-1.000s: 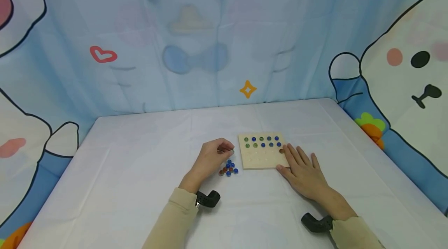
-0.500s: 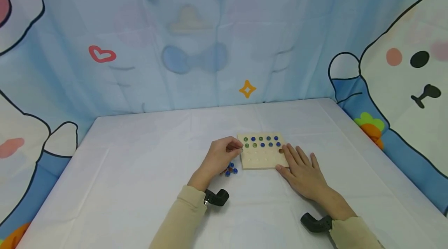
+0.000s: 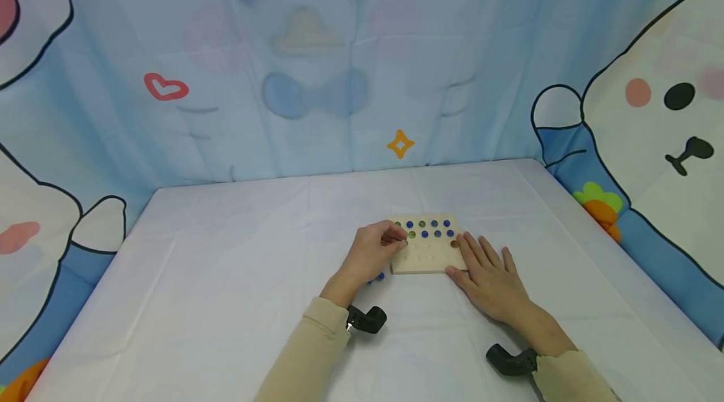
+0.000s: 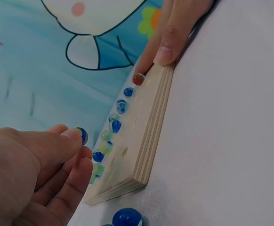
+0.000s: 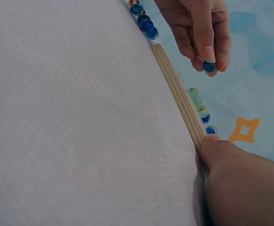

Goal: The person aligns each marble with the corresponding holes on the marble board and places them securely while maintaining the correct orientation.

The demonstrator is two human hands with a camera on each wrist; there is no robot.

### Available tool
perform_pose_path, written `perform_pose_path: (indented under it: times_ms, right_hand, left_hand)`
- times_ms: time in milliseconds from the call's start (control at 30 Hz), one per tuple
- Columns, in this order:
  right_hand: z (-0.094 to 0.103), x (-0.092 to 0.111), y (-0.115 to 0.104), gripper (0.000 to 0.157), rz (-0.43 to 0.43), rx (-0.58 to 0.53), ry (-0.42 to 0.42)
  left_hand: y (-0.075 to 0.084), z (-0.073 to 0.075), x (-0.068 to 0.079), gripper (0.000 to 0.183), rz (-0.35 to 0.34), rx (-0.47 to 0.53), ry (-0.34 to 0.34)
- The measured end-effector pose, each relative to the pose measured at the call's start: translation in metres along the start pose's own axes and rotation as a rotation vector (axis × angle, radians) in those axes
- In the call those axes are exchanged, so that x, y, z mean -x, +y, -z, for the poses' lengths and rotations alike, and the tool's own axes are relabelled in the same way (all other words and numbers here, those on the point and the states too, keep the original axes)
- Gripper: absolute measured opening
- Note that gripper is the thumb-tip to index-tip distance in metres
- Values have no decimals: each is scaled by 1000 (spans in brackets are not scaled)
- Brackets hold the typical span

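Note:
My left hand (image 3: 373, 250) pinches a dark blue marble (image 4: 84, 136) between thumb and fingertips, above the left part of a pale wooden board (image 3: 421, 259). Green and blue marbles (image 3: 437, 233) fill two rows of hollows at the board's far side. A single brown-red marble (image 4: 138, 79) sits in the third row at the right end, close to my right fingers. My right hand (image 3: 492, 282) lies flat with spread fingers at the board's right edge, its thumb (image 4: 165, 52) on the near corner. Empty hollows (image 4: 124, 151) show in the nearer rows.
Loose marbles (image 5: 146, 24) lie on the white tablecloth (image 3: 226, 276) left of the board, mostly hidden behind my left hand in the head view. A light blue cartoon curtain (image 3: 317, 63) hangs behind the table.
My left hand has moved right, from beside the loose marbles to over the board, carrying the marble. My right hand has stayed in place.

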State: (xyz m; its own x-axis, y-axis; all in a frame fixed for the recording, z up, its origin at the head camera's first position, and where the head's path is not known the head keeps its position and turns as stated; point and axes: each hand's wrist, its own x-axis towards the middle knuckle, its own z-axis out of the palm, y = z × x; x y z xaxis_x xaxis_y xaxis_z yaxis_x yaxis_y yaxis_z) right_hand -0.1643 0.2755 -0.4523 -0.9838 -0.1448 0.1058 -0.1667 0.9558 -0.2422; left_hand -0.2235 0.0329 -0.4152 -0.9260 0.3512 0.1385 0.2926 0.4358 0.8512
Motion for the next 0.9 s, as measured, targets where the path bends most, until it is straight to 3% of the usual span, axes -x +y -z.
perform_pose_path:
  times_ms: [900]
  right_hand:
    - [1,2,4,79,2,-1,0]
  left_hand:
    - [19,-44,-17,10,-28,-27,-5]
